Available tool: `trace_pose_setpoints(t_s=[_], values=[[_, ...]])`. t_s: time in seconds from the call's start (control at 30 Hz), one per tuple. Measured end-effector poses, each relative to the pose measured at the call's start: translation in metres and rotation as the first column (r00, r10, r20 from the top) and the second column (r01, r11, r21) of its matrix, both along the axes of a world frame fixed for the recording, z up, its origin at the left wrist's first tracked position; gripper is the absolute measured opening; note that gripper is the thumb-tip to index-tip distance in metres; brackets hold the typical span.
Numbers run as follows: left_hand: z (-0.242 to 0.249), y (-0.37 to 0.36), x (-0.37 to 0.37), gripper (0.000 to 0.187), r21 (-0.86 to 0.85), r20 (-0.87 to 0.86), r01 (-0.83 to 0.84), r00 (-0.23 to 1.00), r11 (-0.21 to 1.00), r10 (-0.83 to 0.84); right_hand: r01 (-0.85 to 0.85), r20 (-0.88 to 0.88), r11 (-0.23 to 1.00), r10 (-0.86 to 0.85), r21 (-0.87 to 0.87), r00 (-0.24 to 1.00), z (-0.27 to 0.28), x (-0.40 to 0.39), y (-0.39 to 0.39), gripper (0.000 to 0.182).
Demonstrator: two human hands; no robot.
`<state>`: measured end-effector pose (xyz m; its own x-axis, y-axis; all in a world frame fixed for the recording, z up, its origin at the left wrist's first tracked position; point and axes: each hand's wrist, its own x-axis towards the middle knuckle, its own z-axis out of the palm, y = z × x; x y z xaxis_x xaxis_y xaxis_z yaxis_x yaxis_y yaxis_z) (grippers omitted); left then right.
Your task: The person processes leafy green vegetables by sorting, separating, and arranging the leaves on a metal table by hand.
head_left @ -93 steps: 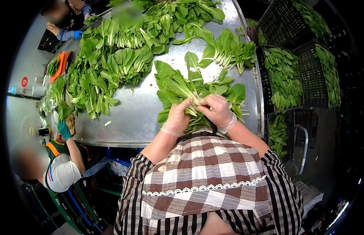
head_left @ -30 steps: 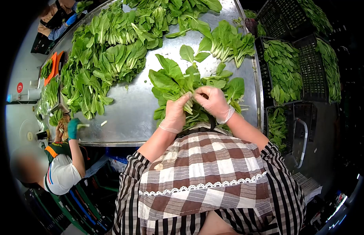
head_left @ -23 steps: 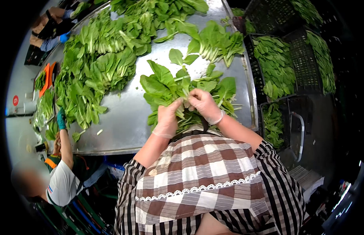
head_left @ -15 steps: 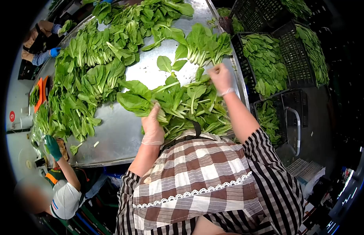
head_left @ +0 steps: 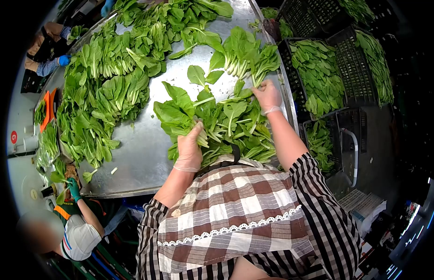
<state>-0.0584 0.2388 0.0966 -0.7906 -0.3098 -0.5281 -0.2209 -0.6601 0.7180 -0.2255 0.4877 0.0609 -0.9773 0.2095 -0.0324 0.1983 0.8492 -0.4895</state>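
Observation:
My left hand, in a clear glove, is closed round the stems of a bunch of leafy greens, its leaves fanned toward the upper left. Over at the table's right edge, my right hand pinches the stem end of a leafy green plant. That plant lies against a row of greens with pale stems pointing toward me. Between my hands and my apron is a loose pile of greens. A few single leaves lie on the metal above it.
Heaps of greens cover the left and far parts of the metal table. Black crates of greens stand beyond its right edge. A co-worker in green gloves is at lower left; another in blue gloves is at upper left.
My left hand has moved slightly right with its bunch, whose leaves now point more upward. My right hand has taken hold of a plant's stem end. The green-gloved hand has lowered.

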Motion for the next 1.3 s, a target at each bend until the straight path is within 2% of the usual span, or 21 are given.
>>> trace_pose_setpoints(t_s=[0.1,0.13,0.17,0.2,0.27,0.3,0.4,0.5,0.57,0.63,0.67,0.7,0.77,0.8,0.93,1.03,1.13,1.23,1.3], values=[[0.004,0.002,0.001,0.038,-0.014,-0.03,0.009,1.0,1.0,-0.01,-0.001,-0.009,0.999,0.001,0.033,1.0,-0.013,-0.005,0.004,0.032],[0.006,0.002,0.002,0.038,-0.011,-0.038,-0.002,0.999,1.0,0.002,0.067,0.03,0.971,-0.062,-0.228,0.998,-0.016,-0.004,0.007,0.028],[0.008,0.001,0.003,0.038,-0.007,-0.045,-0.015,0.999,1.0,0.015,0.136,0.085,0.872,-0.109,-0.47,0.99,-0.012,0.002,0.006,0.025],[0.007,0.0,0.002,0.038,-0.007,-0.047,-0.018,0.999,1.0,0.018,0.206,0.155,0.711,-0.136,-0.672,0.978,-0.01,0.008,0.005,0.021],[0.008,0.0,0.005,0.038,-0.002,-0.051,-0.027,0.998,1.0,0.026,0.279,0.288,0.513,-0.065,-0.812,0.956,0.013,0.032,0.001,0.014],[0.009,0.0,0.005,0.038,0.016,-0.05,-0.017,0.999,1.0,0.018,0.323,0.346,0.402,-0.018,-0.856,0.938,0.028,0.046,-0.004,0.011],[0.013,0.002,0.005,0.037,0.062,-0.044,0.009,0.999,0.998,-0.007,0.285,0.32,0.281,0.087,-0.917,0.943,0.048,0.087,-0.024,0.01],[0.02,0.005,0.005,0.037,0.053,-0.095,0.02,0.995,0.998,-0.015,0.143,0.211,0.265,0.246,-0.953,0.946,0.052,0.115,-0.039,0.008],[0.021,0.007,0.007,0.037,0.075,-0.116,0.038,0.993,0.997,-0.029,0.103,0.157,0.196,0.28,-0.975,0.947,0.055,0.127,-0.054,0.008],[0.025,0.007,0.009,0.037,0.099,-0.098,0.077,0.993,0.992,-0.067,0.006,0.113,0.308,0.332,-0.952,0.937,0.057,0.134,-0.067,0.012],[0.022,0.008,0.01,0.038,0.074,-0.142,0.096,0.986,0.993,-0.085,-0.1,0.065,0.418,0.363,-0.903,0.93,0.055,0.137,-0.071,0.013],[0.021,0.007,0.011,0.038,0.084,-0.116,0.126,0.986,0.988,-0.116,-0.203,0.023,0.516,0.398,-0.832,0.917,0.055,0.139,-0.075,0.015],[0.02,0.006,0.013,0.037,0.111,-0.066,0.186,0.981,0.976,-0.18,-0.595,-0.268,0.666,0.534,-0.451,0.802,0.062,0.136,-0.079,0.017],[0.019,0.007,0.014,0.035,0.089,-0.057,0.173,0.984,0.981,-0.168,-0.711,-0.369,0.677,0.622,-0.189,0.691,0.068,0.134,-0.081,0.018],[0.019,0.006,0.015,0.032,0.086,-0.075,0.148,0.987,0.985,-0.142,-0.708,-0.373,0.68,0.617,-0.191,0.693,0.087,0.138,-0.092,0.018],[0.012,0.004,0.014,0.029,0.104,-0.101,0.126,0.988,0.987,-0.116,-0.754,-0.491,0.643,0.617,-0.137,0.615,0.08,0.135,-0.093,0.017],[0.015,0.001,0.014,0.027,0.155,-0.102,0.141,0.987,0.978,-0.126,-0.772,-0.513,0.623,0.624,-0.128,0.589,0.082,0.135,-0.092,0.015],[0.009,-0.003,0.014,0.029,0.183,-0.12,0.197,0.977,0.963,-0.177,-0.506,-0.25,0.572,0.468,-0.645,0.848,0.073,0.14,-0.096,0.016],[0.013,-0.003,0.013,0.028,0.212,-0.158,0.233,0.967,0.949,-0.202,-0.327,-0.096,0.474,0.449,-0.817,0.889,0.068,0.135,-0.095,0.018]])
